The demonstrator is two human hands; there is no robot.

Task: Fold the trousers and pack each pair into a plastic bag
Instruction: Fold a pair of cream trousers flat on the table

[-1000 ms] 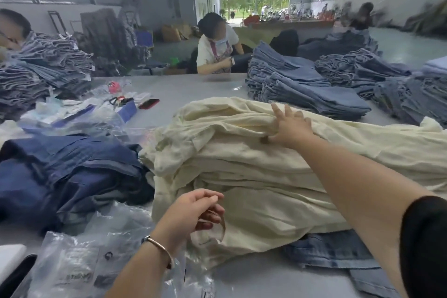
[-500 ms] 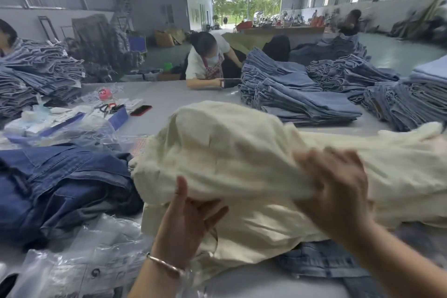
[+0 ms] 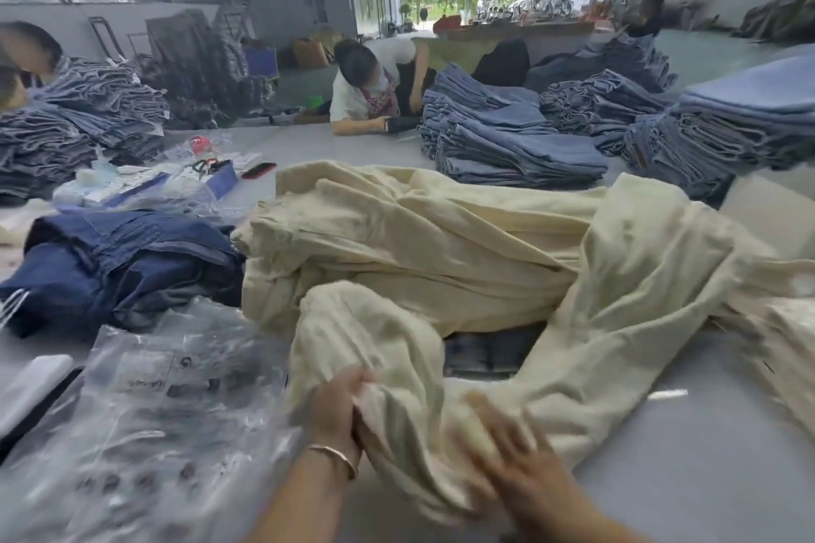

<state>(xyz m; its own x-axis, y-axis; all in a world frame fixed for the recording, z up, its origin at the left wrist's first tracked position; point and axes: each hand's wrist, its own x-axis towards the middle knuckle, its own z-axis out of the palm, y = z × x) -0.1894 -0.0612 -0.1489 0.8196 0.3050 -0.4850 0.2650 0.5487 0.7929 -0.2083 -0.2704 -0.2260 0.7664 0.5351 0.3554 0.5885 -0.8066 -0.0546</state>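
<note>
One cream pair of trousers (image 3: pixel 608 322) is drawn off the cream trouser pile (image 3: pixel 397 242) toward the table's near edge, its leg trailing to the right. My left hand (image 3: pixel 335 410), with a bracelet at the wrist, grips a bunched end of it. My right hand (image 3: pixel 507 450) is blurred and holds the same cloth just to the right. A heap of clear plastic bags (image 3: pixel 145 423) lies at the near left, beside my left hand.
Dark blue trousers (image 3: pixel 119 260) lie left of the cream pile. Stacks of blue jeans (image 3: pixel 502 137) fill the far right and far left. A person (image 3: pixel 375 93) leans on the far table edge. Small items and a phone (image 3: pixel 258 170) sit mid-left. Grey table (image 3: pixel 688 454) shows at the near right.
Both hands have come down from the top of the cream pile to the near edge, pulling one cream pair off the pile and toward me.
</note>
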